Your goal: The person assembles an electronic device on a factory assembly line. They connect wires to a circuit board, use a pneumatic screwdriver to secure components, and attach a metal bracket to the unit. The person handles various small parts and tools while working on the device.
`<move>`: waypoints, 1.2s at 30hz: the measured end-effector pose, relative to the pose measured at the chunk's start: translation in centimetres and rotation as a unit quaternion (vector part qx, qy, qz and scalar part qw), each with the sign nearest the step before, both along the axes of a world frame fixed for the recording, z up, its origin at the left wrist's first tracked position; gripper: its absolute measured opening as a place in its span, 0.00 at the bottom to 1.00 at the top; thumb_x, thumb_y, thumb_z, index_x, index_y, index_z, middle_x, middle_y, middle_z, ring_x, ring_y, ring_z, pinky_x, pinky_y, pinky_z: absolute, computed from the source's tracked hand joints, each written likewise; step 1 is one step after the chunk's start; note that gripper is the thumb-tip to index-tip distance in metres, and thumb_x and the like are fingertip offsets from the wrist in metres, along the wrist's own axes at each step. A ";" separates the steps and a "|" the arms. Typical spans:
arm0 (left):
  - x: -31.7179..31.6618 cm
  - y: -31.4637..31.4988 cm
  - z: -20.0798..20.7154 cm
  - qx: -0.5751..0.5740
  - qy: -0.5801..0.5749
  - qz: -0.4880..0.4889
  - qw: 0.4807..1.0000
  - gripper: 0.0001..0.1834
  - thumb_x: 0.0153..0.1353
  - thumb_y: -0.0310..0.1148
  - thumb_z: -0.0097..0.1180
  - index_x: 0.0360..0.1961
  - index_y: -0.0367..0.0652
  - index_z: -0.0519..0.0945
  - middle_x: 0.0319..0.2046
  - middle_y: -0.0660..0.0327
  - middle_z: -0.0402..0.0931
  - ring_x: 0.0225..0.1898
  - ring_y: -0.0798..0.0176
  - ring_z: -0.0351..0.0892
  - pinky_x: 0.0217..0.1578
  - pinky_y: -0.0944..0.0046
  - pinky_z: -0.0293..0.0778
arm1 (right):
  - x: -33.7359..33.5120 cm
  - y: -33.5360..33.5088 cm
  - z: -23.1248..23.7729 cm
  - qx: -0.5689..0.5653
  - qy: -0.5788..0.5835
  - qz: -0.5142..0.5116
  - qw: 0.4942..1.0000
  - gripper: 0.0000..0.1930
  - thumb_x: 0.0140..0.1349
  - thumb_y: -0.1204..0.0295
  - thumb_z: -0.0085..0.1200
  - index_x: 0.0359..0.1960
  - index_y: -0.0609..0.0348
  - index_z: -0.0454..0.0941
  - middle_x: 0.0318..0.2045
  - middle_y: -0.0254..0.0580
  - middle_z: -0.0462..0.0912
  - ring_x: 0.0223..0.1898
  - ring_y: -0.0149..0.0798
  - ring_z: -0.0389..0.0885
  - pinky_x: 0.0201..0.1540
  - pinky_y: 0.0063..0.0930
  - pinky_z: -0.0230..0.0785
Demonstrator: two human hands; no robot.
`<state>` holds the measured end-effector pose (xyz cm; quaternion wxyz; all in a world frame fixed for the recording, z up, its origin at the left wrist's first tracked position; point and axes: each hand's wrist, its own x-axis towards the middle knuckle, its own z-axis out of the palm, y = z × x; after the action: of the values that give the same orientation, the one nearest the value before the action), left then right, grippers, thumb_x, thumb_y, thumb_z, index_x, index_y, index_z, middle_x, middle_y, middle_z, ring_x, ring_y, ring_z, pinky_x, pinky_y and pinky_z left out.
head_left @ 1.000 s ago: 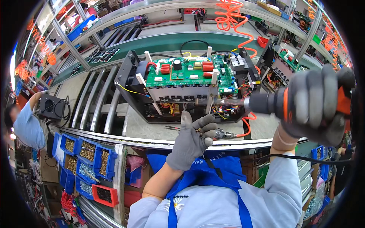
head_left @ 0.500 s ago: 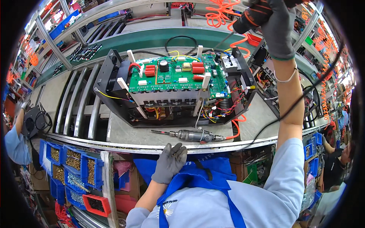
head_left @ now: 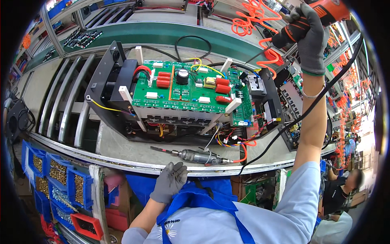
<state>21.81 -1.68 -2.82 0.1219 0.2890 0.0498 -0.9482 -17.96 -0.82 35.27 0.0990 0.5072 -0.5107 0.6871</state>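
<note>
Since the frame 0.5 s ago, the right hand (head_left: 310, 34) has stayed raised at the far right, fist still clenched around the orange-and-black power screwdriver (head_left: 313, 20), whose bit now slants down to the left, well above the unit. The left hand (head_left: 170, 181) has shifted little: it sits at the near edge of the workbench (head_left: 122, 148), just above the blue apron (head_left: 195, 199), fingers loosely curled, grasping nothing that can be made out. It is near the pneumatic screwdriver (head_left: 197, 155), which lies flat on the bench just in front of the unit, untouched, as it did before.

Counts: 1 open black chassis (head_left: 109, 81) in the middle of the bench; 1 large green circuit board (head_left: 183, 91) tilted on top of it and 1 smaller green board (head_left: 243, 103) at its right end; 4 white posts at the big board's corners; 2 screwdrivers; 2 grey-gloved hands. Several blue parts bins (head_left: 53, 179) of screws sit at the near left; their number cannot be told. 1 orange coiled hose (head_left: 254, 16) hangs at the far side.
</note>
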 end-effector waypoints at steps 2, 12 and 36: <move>-0.1 -0.5 0.0 0.014 0.003 -0.006 1.000 0.19 0.66 0.40 0.52 0.48 0.34 0.74 0.45 0.49 0.74 0.49 0.52 0.75 0.45 0.55 0.78 | -1.1 -0.3 -0.2 -0.015 -0.063 0.009 0.998 0.12 0.59 0.71 0.57 0.38 0.68 0.74 0.30 0.45 0.79 0.32 0.37 0.81 0.36 0.33 0.80; -1.4 -2.2 -1.2 0.026 -0.007 -0.032 0.999 0.19 0.67 0.41 0.51 0.48 0.35 0.75 0.44 0.51 0.75 0.44 0.54 0.77 0.42 0.57 0.80 | -5.4 0.1 0.1 0.010 -0.140 0.049 0.989 0.11 0.57 0.71 0.59 0.36 0.66 0.75 0.30 0.44 0.78 0.32 0.36 0.80 0.36 0.32 0.79; -0.9 -0.9 0.2 -0.022 -0.022 -0.011 0.999 0.16 0.67 0.38 0.51 0.47 0.35 0.75 0.46 0.51 0.74 0.49 0.55 0.74 0.43 0.59 0.78 | 0.8 -4.5 -1.0 0.074 -0.083 0.047 0.993 0.11 0.58 0.65 0.56 0.38 0.57 0.74 0.23 0.30 0.74 0.22 0.27 0.74 0.27 0.22 0.72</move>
<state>20.94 -2.60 -2.63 0.1192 0.3078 0.0232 -0.9437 -17.15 -5.30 34.22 -0.0141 0.4783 -0.5421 0.6908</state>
